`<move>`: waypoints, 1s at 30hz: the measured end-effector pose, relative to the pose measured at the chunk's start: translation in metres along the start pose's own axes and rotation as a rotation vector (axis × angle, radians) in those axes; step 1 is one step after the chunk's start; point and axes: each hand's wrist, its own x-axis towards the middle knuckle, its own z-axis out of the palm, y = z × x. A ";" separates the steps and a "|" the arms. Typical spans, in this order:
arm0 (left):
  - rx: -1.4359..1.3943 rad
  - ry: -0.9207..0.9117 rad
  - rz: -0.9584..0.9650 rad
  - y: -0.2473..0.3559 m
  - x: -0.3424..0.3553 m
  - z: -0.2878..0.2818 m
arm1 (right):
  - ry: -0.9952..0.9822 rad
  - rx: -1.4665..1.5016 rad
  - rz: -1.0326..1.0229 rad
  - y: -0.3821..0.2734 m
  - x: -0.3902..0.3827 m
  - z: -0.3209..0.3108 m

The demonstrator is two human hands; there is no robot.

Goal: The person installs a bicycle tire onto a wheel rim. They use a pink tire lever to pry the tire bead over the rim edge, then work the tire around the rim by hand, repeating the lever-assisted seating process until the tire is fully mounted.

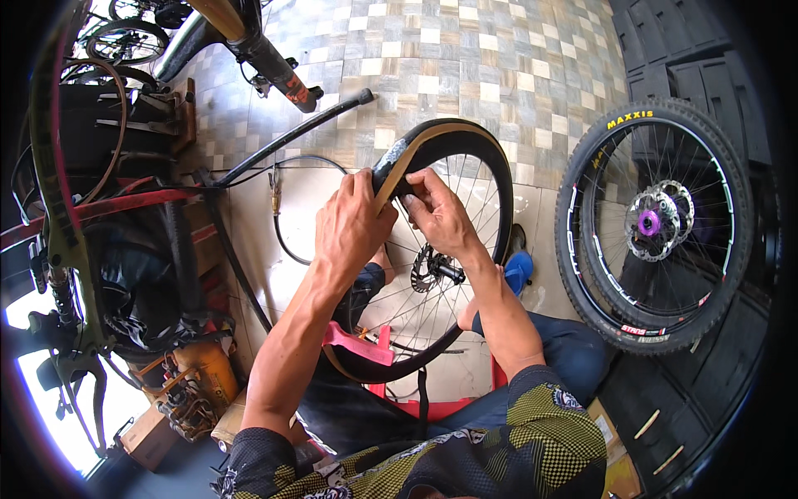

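A bicycle wheel (453,312) with a disc rotor (425,268) stands between my legs, tilted. Its tire (504,195) is black with a tan sidewall, and a whitish wet patch shows near the top left of the tread. My left hand (353,220) is wrapped around the tire at its upper left, with some fingers hidden behind it. Close beside it, my right hand (439,214) has thumb and fingers pinched on the tire's inner edge at the rim. A pink flat piece (359,343) lies against the lower left of the wheel.
Two wheels (573,241) with knobby tires and a purple hub lean at the right on black panels (682,91). Bicycle frames and a fork (295,87) stand at the left and top left. An air hose (281,237) and a black tube (307,129) cross the tiled floor (465,66).
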 end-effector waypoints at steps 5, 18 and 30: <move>-0.092 0.032 0.032 -0.004 -0.001 0.000 | 0.276 -0.311 -0.246 0.011 -0.005 0.010; -0.082 0.048 0.028 0.001 0.001 0.006 | 0.408 -0.322 -0.449 0.019 0.007 0.027; -0.121 0.063 0.006 -0.008 0.006 0.008 | 0.375 -0.411 -0.324 0.006 0.011 0.036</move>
